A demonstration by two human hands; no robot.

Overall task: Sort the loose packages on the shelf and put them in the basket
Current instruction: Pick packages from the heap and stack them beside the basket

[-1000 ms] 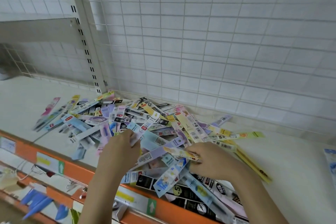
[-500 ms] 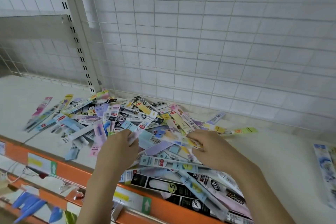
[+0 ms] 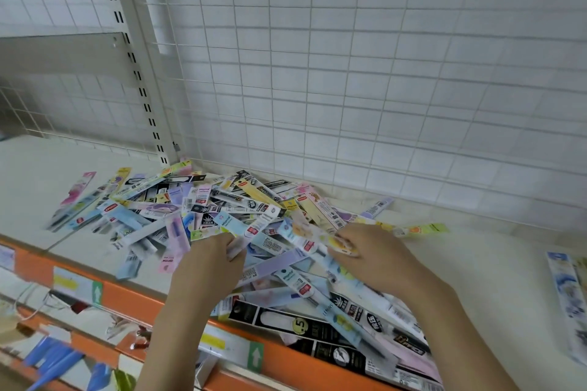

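A wide heap of long, thin, colourful packages (image 3: 241, 213) covers the white shelf (image 3: 476, 279). Both hands rest in the front middle of the heap. My left hand (image 3: 209, 263) has its fingers curled around the end of a pale package (image 3: 236, 247). My right hand (image 3: 378, 257) pinches a package with a yellow print (image 3: 317, 236) that lies slanted across the pile. Black packages (image 3: 317, 327) stick out over the shelf's front edge. No basket is in view.
An orange front rail (image 3: 133, 298) with price labels edges the shelf. A wire grid wall (image 3: 349, 89) and a slotted upright post (image 3: 139, 73) stand behind. A few packages (image 3: 568, 295) lie at the far right. Blue items (image 3: 50, 362) hang on a lower level.
Both hands have moved a little further up into the heap, and the right hand has drawn the yellow-printed package up with it. Packages under the hands have shifted.
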